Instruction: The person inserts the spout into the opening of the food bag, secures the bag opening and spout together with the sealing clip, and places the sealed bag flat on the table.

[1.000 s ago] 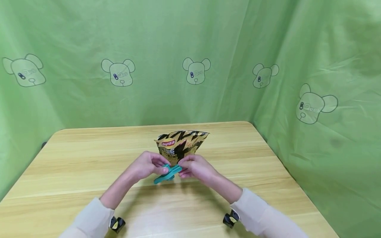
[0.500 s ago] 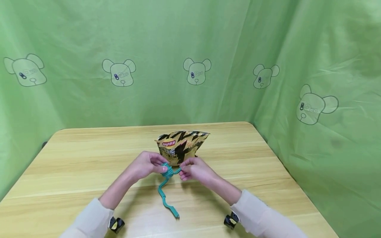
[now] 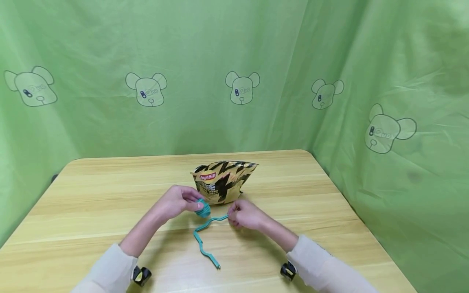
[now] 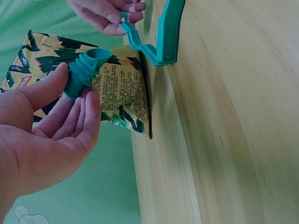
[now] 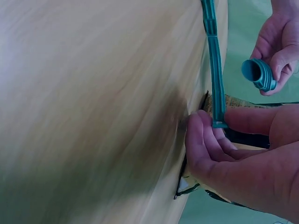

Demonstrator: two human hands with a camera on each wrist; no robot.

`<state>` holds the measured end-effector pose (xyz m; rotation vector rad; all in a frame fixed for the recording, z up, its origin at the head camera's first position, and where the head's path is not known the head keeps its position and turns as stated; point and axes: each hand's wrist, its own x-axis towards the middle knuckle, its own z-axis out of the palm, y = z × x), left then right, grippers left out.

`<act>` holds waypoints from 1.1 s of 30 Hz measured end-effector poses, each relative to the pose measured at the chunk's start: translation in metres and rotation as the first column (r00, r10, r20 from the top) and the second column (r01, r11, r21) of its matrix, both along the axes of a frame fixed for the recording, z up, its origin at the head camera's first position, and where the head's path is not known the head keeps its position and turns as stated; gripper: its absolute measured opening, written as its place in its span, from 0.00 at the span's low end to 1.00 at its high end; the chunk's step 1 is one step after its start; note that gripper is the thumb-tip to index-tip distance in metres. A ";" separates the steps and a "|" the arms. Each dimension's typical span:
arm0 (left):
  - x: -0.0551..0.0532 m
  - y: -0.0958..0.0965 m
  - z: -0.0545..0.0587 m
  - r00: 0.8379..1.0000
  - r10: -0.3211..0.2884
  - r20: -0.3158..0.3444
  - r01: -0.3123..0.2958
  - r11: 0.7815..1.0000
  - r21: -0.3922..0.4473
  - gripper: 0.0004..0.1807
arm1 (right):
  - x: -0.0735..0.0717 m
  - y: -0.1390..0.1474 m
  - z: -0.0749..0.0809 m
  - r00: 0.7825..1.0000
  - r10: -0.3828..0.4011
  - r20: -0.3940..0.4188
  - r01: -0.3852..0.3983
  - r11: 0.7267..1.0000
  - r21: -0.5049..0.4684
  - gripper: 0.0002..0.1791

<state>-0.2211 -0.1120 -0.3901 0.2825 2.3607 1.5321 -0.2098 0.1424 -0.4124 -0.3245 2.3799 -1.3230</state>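
My left hand [image 3: 177,203] pinches a teal threaded spout [image 4: 80,74] between thumb and fingers, its round opening facing outward in the right wrist view. My right hand [image 3: 247,214] pinches one end of a long teal hinged clip strip [image 5: 215,70]. Unfolded, the strip runs in a zigzag toward the front of the table, its far end near the front in the head view. Spout and strip are apart. Just behind both hands is a gold and black chip bag [image 3: 223,183], wider at its top, with a red Lay's logo.
The wooden table [image 3: 110,195] spreads out on both sides of the hands. Green curtains [image 3: 190,122] with printed mouse heads hang behind and beside it. A small black device [image 3: 142,276] sits at the left sleeve, another black device [image 3: 288,271] at the right.
The folded teal piece has opened out into a long strip. My right hand has moved right and slightly nearer with its end, drawing the strip away from the spout in my left hand.
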 end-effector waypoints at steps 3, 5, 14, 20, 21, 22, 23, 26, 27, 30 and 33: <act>0.000 -0.001 0.000 1.000 0.001 -0.001 -0.001 1.000 -0.003 0.13 | -0.001 0.002 -0.003 0.999 0.012 -0.031 -0.010 0.999 0.053 0.06; 0.000 -0.001 0.000 1.000 0.009 0.005 -0.009 1.000 0.000 0.13 | -0.001 0.003 -0.004 0.999 0.001 -0.041 0.002 0.997 0.080 0.06; 0.000 -0.002 0.000 1.000 0.012 0.011 -0.012 1.000 -0.007 0.13 | -0.004 0.006 -0.007 0.997 -0.040 -0.068 0.048 0.991 0.121 0.06; -0.001 -0.003 0.000 1.000 0.013 0.011 -0.013 1.000 -0.012 0.13 | -0.007 0.006 -0.008 0.992 -0.068 -0.104 0.082 0.988 0.132 0.06; -0.001 -0.004 0.000 1.000 0.012 0.009 -0.012 1.000 -0.013 0.13 | -0.007 0.006 -0.008 0.992 -0.073 -0.104 0.086 0.987 0.135 0.06; -0.001 -0.004 0.000 1.000 0.013 0.009 -0.013 1.000 -0.015 0.13 | -0.008 0.005 -0.008 0.991 -0.074 -0.110 0.090 0.986 0.139 0.05; -0.001 -0.004 0.000 1.000 0.014 0.010 -0.014 1.000 -0.014 0.13 | -0.008 0.005 -0.008 0.990 -0.073 -0.118 0.090 0.986 0.143 0.05; -0.001 -0.005 -0.001 1.000 0.017 0.009 -0.016 1.000 -0.014 0.13 | -0.010 0.003 -0.008 0.990 -0.076 -0.119 0.093 0.985 0.143 0.06; -0.001 -0.005 -0.001 1.000 0.018 0.010 -0.018 1.000 -0.012 0.13 | -0.010 0.002 -0.008 0.990 -0.079 -0.119 0.096 0.985 0.141 0.06; -0.002 -0.006 -0.002 1.000 0.018 0.010 -0.017 1.000 -0.007 0.13 | -0.013 0.000 -0.009 0.989 -0.090 -0.121 0.106 0.984 0.141 0.07; -0.001 -0.007 -0.002 1.000 0.017 0.011 -0.017 1.000 -0.002 0.13 | -0.015 -0.002 -0.010 0.988 -0.105 -0.117 0.121 0.983 0.138 0.07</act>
